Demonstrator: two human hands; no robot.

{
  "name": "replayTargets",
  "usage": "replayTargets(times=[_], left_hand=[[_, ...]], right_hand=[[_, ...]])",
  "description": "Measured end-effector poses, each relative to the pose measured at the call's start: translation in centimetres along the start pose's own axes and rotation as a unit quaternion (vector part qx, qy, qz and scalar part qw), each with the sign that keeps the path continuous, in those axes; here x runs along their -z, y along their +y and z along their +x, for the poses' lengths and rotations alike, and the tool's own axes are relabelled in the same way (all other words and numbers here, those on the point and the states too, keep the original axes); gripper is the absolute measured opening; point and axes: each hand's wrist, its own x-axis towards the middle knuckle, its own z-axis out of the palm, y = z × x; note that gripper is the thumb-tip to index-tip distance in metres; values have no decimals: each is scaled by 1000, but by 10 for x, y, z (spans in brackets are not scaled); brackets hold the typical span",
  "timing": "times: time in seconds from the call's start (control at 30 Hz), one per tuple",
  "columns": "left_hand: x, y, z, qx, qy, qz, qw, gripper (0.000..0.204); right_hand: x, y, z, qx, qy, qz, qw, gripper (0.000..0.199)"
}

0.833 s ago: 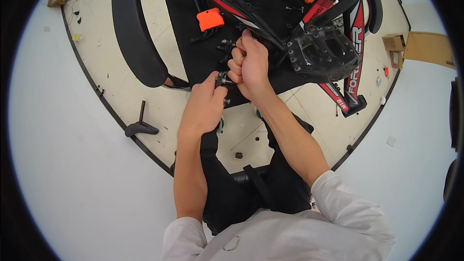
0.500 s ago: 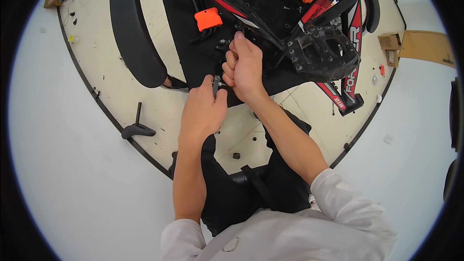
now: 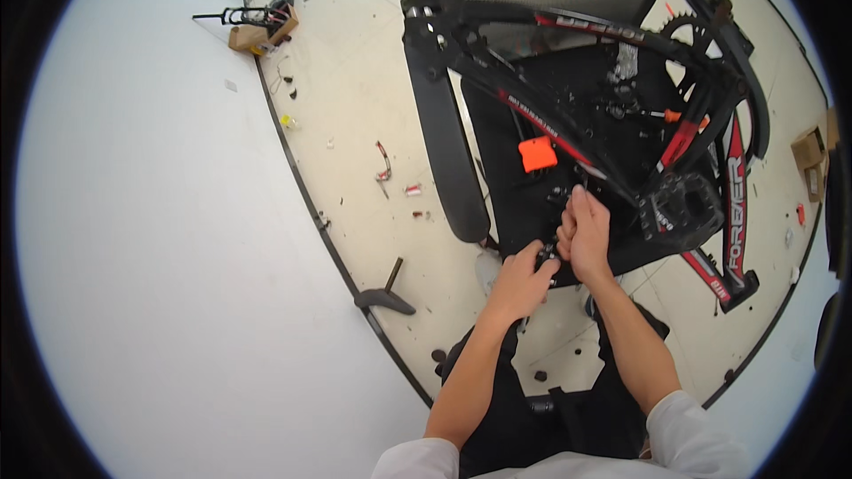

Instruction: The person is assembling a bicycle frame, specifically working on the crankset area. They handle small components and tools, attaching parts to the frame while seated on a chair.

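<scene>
Where your two hands meet, just in front of your knees, sits a small black part [image 3: 548,259] of the bicycle, pinched between them and mostly hidden by your fingers, so its exact shape is hard to tell. Your left hand [image 3: 522,282] comes up from below with its fingers curled closed on the lower end of that part; your right hand [image 3: 583,235] sits just above and to the right, fist closed on what looks like the upper end of it, thumb uppermost. The part therefore lies between the two grips, its long axis running roughly from lower left to upper right, and both hands touch it, the left being the nearer to your body.

Just beyond your right hand is a black pedal [image 3: 682,207], close but not touching. The black-and-red bicycle frame [image 3: 568,137] lies on its side across a dark mat [image 3: 497,151] on the pale floor [image 3: 373,106], with an orange tag [image 3: 537,153] on one tube above your hands. A long black mudguard [image 3: 441,133] runs alongside the mat to your left. The toothed chainring [image 3: 683,28] shows at the far end. Small bits lie scattered on the floor, and a dark tool [image 3: 385,294] rests near the floor's curved edge, well apart from you
</scene>
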Motion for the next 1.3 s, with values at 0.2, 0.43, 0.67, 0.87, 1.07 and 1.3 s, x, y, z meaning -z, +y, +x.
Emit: replayTargets(times=[0.2,0.43,0.67,0.87,1.07,1.3], left_hand=[[-14,10,-1,31,-33,-233,971,34],[-11,-11,13,-23,60,-181,981,37],[1,-5,31,-55,102,-358,927,38],[10,3,38,33,9,-390,920,48],[7,6,21,131,-109,-310,935,44],[1,10,21,123,-151,-289,937,38]], right_hand=[[2,9,7,55,1,-31,998,39],[6,1,-5,-23,-36,-10,999,37],[3,21,-4,162,-116,-223,954,36],[6,-16,6,-46,-160,69,984,36],[12,-21,5,-100,-231,172,952,38],[12,-22,8,-107,-197,138,965,39]])
